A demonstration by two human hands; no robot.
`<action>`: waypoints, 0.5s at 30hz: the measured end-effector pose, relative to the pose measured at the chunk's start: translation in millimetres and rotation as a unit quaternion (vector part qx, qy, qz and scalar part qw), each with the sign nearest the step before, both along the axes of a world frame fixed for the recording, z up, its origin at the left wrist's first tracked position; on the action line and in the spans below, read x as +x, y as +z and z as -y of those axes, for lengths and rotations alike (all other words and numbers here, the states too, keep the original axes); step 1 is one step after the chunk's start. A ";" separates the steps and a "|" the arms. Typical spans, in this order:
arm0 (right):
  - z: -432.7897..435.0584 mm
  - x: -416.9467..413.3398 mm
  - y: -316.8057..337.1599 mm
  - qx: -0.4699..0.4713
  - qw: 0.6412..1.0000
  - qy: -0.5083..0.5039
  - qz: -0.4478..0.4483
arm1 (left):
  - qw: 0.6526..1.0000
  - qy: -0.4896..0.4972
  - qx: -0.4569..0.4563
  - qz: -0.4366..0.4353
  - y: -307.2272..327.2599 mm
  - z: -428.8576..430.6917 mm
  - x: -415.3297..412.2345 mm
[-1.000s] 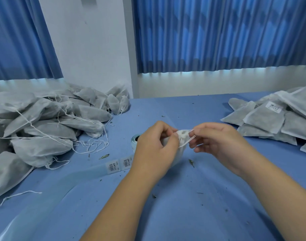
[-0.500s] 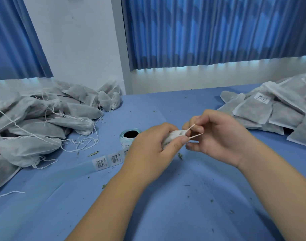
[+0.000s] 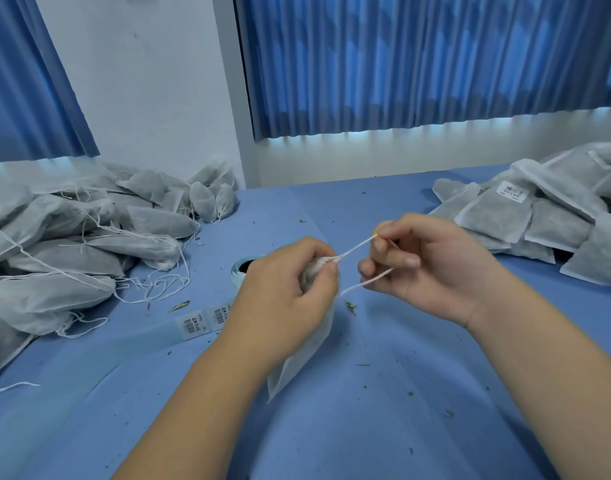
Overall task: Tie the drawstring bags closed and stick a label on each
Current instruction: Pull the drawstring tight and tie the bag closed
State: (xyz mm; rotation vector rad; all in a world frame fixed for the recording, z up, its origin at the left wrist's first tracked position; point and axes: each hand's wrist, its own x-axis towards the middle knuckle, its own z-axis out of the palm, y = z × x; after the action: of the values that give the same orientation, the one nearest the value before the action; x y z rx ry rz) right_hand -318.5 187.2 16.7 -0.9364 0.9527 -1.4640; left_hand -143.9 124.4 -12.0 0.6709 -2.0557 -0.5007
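Drawstring bag (image 3: 306, 355) hangs above the near middle of the blue table (image 3: 383, 438), its gathered neck gripped in the curled fingers of the left hand (image 3: 280, 299). Two white strands of the drawstring (image 3: 356, 248) run from the neck rightward to the right hand (image 3: 432, 268), whose fingers pinch them, one strand high and one low. Just left of the left hand lies a strip of barcode labels (image 3: 200, 318), with the label roll (image 3: 241, 270) behind it. Loose-stringed bags (image 3: 72, 244) are heaped far left; flat bags (image 3: 539, 220), one showing a label, are stacked far right.
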 end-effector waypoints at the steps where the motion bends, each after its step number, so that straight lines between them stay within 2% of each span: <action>1: -0.4 0.4 0.3 0.001 1.000 0.007 0.023 | 0.999 -0.003 0.036 -0.015 0.8 -1.1 -0.3; 3: -2.5 1.1 2.3 0.009 0.998 0.040 0.043 | 0.992 -0.022 0.113 -0.049 3.1 -3.9 -1.7; 6: -6.5 -0.7 4.9 0.017 0.995 0.097 0.016 | 0.980 -0.050 0.178 -0.074 7.0 -6.5 -2.4; 10: -7.8 -1.4 5.0 0.007 0.994 0.104 -0.017 | 0.981 -0.077 0.174 -0.036 11.4 -6.6 3.1; 15: -10.5 1.0 8.5 -0.055 0.998 0.015 0.022 | 0.977 -0.153 0.148 0.010 12.3 -13.0 -0.1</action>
State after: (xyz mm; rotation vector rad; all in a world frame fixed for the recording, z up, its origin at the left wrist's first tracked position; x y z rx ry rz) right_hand -317.6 197.8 25.2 -0.9899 0.8308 -1.5170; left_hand -144.1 137.4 0.3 0.5314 -2.1350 -0.9953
